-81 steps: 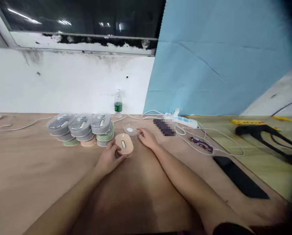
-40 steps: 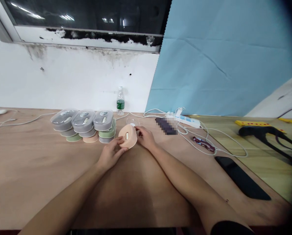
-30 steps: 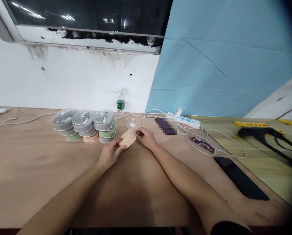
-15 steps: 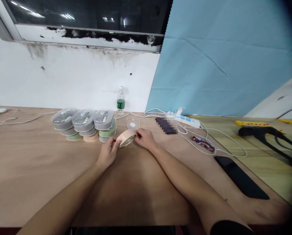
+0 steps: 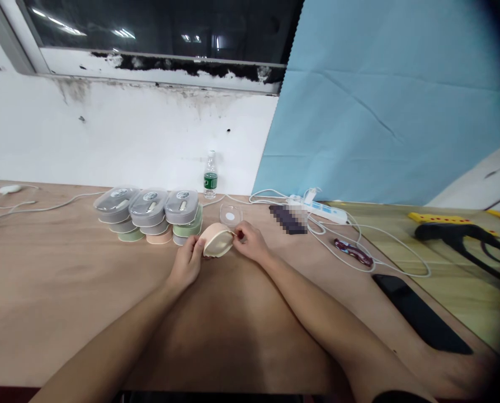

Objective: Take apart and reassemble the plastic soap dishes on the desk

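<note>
A peach plastic food container is tilted above the table, its hollow side turned partly toward me. My left hand grips its left side, thumb on the near wall and fingers behind. At its right end my right hand pinches the rim; whether a thin strip is also between those fingertips is too small to tell. Just behind the container lies a clear lid with a white round label. Left of my hands stand stacked lidded boxes in grey, green and peach.
A water bottle stands by the wall. To the right are a pixelated dark object, a white power strip with loose cables, a maroon wrapped item and a black phone. A black frame-like object lies farther right.
The peach container has tipped so more of its inside faces me. Both hands keep their hold on it. The whole view has shifted slightly.
</note>
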The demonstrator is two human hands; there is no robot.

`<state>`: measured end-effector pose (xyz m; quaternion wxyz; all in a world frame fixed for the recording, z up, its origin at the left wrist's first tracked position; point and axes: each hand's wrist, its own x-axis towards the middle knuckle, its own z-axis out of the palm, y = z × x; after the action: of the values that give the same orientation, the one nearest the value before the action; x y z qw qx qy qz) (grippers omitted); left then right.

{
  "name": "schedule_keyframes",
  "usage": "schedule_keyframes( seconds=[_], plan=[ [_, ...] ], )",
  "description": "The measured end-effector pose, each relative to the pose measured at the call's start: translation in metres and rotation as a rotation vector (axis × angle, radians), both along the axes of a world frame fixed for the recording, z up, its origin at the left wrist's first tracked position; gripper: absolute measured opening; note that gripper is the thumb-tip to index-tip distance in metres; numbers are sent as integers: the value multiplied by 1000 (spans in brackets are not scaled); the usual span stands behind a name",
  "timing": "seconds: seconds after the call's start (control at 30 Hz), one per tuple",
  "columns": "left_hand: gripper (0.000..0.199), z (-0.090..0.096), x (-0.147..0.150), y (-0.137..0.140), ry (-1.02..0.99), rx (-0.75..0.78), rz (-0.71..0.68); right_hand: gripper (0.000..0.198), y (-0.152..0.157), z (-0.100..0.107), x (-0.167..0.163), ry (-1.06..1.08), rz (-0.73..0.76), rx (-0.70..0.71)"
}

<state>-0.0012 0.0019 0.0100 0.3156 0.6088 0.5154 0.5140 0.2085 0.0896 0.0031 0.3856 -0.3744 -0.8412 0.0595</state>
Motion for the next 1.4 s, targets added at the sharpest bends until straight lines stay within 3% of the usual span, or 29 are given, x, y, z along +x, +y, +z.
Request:
schedule_keyframes(
  seconds=[0.17,0.33,0.57,0.67,0.77,0.97,1.2,1.4],
  plan=[
    [39,-1,0,0,76,23,24,8,-1,0,1,-4,47,15],
    [38,-1,1,1,-25,0,33,7,-2,-5,6,14,106,-10],
    [39,-5,0,6,-191,-12,38,20,20,-19,12,432,-159,-64],
    [41,-7,-1,6,-198,-22,60,29,41,-20,29,623,-344,-82],
    [43,-6,-1,6,-203,-13,83,37,60,-22,55,682,-546,-110],
    [47,-5,-1,5,-172,3,116,36,75,-29,87,483,-795,-258],
    [49,-6,-3,6,-136,69,141,36,69,-24,77,162,-800,-338],
    [53,-3,-2,5,-144,70,143,32,65,-20,73,74,-760,-397]
  ],
)
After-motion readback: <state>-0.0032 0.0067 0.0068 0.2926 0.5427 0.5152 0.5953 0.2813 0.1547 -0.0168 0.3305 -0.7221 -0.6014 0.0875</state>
